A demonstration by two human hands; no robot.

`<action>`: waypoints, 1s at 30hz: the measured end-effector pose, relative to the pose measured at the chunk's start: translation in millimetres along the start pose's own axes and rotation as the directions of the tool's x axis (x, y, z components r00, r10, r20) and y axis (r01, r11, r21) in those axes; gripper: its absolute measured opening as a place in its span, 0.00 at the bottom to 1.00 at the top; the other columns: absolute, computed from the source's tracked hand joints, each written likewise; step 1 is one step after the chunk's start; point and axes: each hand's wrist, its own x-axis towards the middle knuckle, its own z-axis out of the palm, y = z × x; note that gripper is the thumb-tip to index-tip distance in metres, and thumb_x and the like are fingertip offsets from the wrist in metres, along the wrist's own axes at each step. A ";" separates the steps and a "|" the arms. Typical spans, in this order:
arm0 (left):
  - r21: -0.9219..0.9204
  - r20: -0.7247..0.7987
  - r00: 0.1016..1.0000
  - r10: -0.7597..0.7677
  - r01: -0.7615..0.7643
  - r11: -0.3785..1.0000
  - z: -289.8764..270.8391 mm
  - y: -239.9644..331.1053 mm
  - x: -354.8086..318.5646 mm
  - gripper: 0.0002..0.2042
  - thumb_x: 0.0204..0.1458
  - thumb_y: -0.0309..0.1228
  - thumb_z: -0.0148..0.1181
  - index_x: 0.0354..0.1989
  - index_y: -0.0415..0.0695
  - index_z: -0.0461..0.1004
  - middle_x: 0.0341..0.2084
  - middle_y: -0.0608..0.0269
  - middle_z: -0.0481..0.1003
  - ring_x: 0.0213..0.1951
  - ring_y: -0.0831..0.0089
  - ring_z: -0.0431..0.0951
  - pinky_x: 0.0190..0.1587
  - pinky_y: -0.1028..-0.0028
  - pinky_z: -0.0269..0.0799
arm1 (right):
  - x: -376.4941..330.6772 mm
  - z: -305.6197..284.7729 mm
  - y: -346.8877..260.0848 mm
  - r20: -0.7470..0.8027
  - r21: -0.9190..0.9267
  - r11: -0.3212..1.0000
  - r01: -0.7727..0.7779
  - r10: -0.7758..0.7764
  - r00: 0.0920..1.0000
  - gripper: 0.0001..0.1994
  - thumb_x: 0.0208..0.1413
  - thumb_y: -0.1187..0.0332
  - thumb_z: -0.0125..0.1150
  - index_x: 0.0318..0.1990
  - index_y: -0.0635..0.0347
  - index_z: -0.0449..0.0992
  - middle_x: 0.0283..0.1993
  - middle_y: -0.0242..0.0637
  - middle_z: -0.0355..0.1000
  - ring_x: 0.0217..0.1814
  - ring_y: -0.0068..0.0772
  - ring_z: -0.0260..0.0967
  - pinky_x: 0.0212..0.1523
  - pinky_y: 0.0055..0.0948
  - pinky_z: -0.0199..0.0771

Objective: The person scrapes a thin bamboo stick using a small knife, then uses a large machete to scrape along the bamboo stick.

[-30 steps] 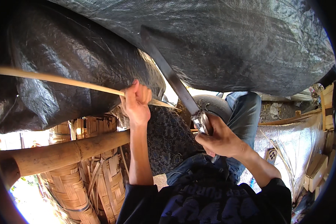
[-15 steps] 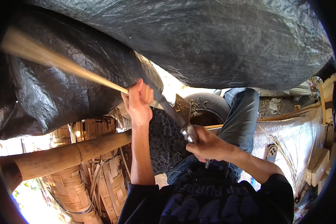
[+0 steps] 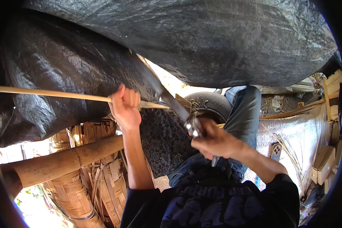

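Here, bamboo strip (image 3: pixel 57 94) within left hand (image 3: pixel 125 108).

The bamboo strip (image 3: pixel 49 93) has levelled out from its upward tilt; the knife (image 3: pixel 167 97) blade now lies across it beside the left hand (image 3: pixel 125 106).

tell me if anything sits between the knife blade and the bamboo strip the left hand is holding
Nothing visible does. The left hand grips the thin bamboo strip, and the long knife in the right hand lies with its blade right against the strip beside the left fist, with no object between them.
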 end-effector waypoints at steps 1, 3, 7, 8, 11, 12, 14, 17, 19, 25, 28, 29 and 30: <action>0.004 -0.006 1.000 0.002 -0.002 1.000 3.0 1.1 -0.7 0.23 0.56 0.34 0.46 0.12 0.52 0.42 0.09 0.74 0.41 0.14 0.80 0.37 0.20 0.72 0.35 | -1.7 -1.2 -8.7 -0.032 -0.003 0.997 0.079 -0.079 0.996 0.07 0.54 0.77 0.51 0.36 0.64 0.60 0.14 0.29 0.60 0.09 0.20 0.58 0.09 0.23 0.57; 0.025 0.037 0.999 -0.005 0.004 1.000 11.2 -2.0 -1.5 0.23 0.57 0.34 0.46 0.11 0.52 0.42 0.09 0.74 0.41 0.14 0.80 0.37 0.20 0.72 0.35 | -5.8 -1.7 -12.1 -0.065 -0.001 0.991 0.135 -0.135 0.989 0.08 0.54 0.77 0.51 0.39 0.66 0.61 0.14 0.29 0.60 0.09 0.20 0.59 0.09 0.23 0.57; 0.009 0.110 0.994 -0.013 0.012 1.000 22.8 -9.0 -1.9 0.23 0.57 0.33 0.45 0.11 0.52 0.43 0.09 0.73 0.41 0.14 0.80 0.37 0.20 0.72 0.35 | -3.9 8.8 2.9 -0.039 -0.037 0.999 0.000 -0.001 0.999 0.11 0.54 0.75 0.52 0.43 0.67 0.62 0.15 0.29 0.60 0.10 0.20 0.60 0.10 0.25 0.60; 0.006 0.119 0.993 -0.016 0.016 1.000 20.1 -9.5 -0.9 0.23 0.57 0.33 0.45 0.11 0.52 0.43 0.09 0.73 0.41 0.14 0.80 0.37 0.20 0.72 0.35 | 2.9 8.2 15.8 0.003 -0.091 0.988 -0.126 0.126 0.992 0.12 0.53 0.73 0.53 0.44 0.67 0.62 0.15 0.29 0.60 0.10 0.20 0.60 0.10 0.25 0.59; -0.038 0.066 0.997 0.033 -0.030 0.999 4.2 -1.1 -1.9 0.23 0.55 0.31 0.48 0.11 0.50 0.45 0.08 0.74 0.42 0.13 0.82 0.39 0.19 0.73 0.35 | -4.1 5.3 -1.5 -0.027 -0.121 0.993 0.005 -0.008 1.000 0.10 0.54 0.73 0.53 0.42 0.66 0.62 0.15 0.29 0.60 0.10 0.20 0.59 0.10 0.25 0.57; -0.039 0.059 0.998 0.031 -0.029 0.999 5.1 -2.1 -3.3 0.23 0.55 0.31 0.48 0.11 0.50 0.45 0.08 0.74 0.42 0.13 0.82 0.39 0.19 0.73 0.35 | -7.3 0.9 -12.1 -0.029 -0.094 0.994 0.062 -0.065 0.997 0.10 0.54 0.73 0.53 0.41 0.66 0.63 0.15 0.29 0.60 0.10 0.20 0.59 0.10 0.24 0.57; -0.038 0.036 0.999 0.016 -0.014 0.999 15.0 -6.4 0.9 0.23 0.56 0.31 0.48 0.11 0.50 0.45 0.08 0.74 0.43 0.13 0.82 0.40 0.19 0.73 0.35 | -8.3 -2.2 -14.6 -0.026 -0.060 0.993 0.099 -0.100 0.995 0.14 0.54 0.74 0.53 0.47 0.67 0.62 0.15 0.29 0.61 0.10 0.20 0.59 0.10 0.24 0.58; -0.032 0.078 0.997 0.014 -0.011 0.999 22.5 -9.8 -3.7 0.23 0.56 0.31 0.48 0.11 0.50 0.45 0.08 0.73 0.44 0.12 0.81 0.39 0.18 0.73 0.35 | -9.4 4.4 0.2 -0.090 -0.023 0.983 0.180 -0.182 0.979 0.20 0.52 0.77 0.52 0.52 0.67 0.57 0.16 0.30 0.62 0.10 0.20 0.60 0.11 0.23 0.60; -0.039 0.107 0.994 0.006 -0.002 0.999 21.2 -12.5 -3.6 0.23 0.56 0.31 0.48 0.11 0.50 0.45 0.08 0.73 0.43 0.12 0.81 0.39 0.18 0.73 0.35 | -0.9 7.2 13.3 -0.025 -0.145 0.989 -0.016 0.012 1.000 0.15 0.53 0.74 0.53 0.47 0.67 0.61 0.16 0.30 0.62 0.11 0.21 0.62 0.11 0.24 0.63; -0.001 0.081 0.996 -0.027 0.027 1.000 21.9 -5.4 -4.8 0.24 0.56 0.34 0.46 0.10 0.51 0.44 0.07 0.73 0.42 0.14 0.80 0.37 0.19 0.73 0.35 | -14.2 -3.7 -18.5 -0.112 -0.238 0.965 0.108 -0.138 0.984 0.12 0.52 0.75 0.53 0.43 0.67 0.62 0.17 0.30 0.62 0.13 0.21 0.62 0.14 0.25 0.62; 0.003 0.046 0.999 -0.014 0.014 1.000 33.3 -11.6 -5.0 0.23 0.56 0.34 0.47 0.10 0.51 0.44 0.08 0.74 0.42 0.14 0.81 0.37 0.19 0.73 0.35 | -12.8 4.5 -5.3 -0.128 -0.317 0.865 0.389 -0.445 0.886 0.15 0.51 0.78 0.52 0.47 0.67 0.60 0.17 0.29 0.61 0.12 0.20 0.62 0.11 0.22 0.62; 0.006 0.052 0.999 -0.015 0.015 1.000 36.9 -11.8 -5.4 0.23 0.56 0.33 0.47 0.10 0.51 0.45 0.08 0.74 0.42 0.14 0.81 0.37 0.20 0.73 0.36 | -8.2 5.4 2.1 -0.088 -0.281 0.929 0.241 -0.275 0.957 0.16 0.51 0.77 0.53 0.47 0.66 0.60 0.17 0.30 0.61 0.12 0.21 0.62 0.12 0.23 0.62; 0.009 0.058 0.998 -0.017 0.017 1.000 41.1 -12.2 -5.5 0.23 0.56 0.33 0.47 0.10 0.51 0.45 0.08 0.74 0.42 0.14 0.81 0.38 0.20 0.73 0.36 | -10.2 7.9 4.7 -0.075 -0.233 0.966 0.111 -0.131 0.989 0.14 0.51 0.76 0.53 0.45 0.66 0.60 0.16 0.30 0.61 0.12 0.21 0.63 0.11 0.23 0.62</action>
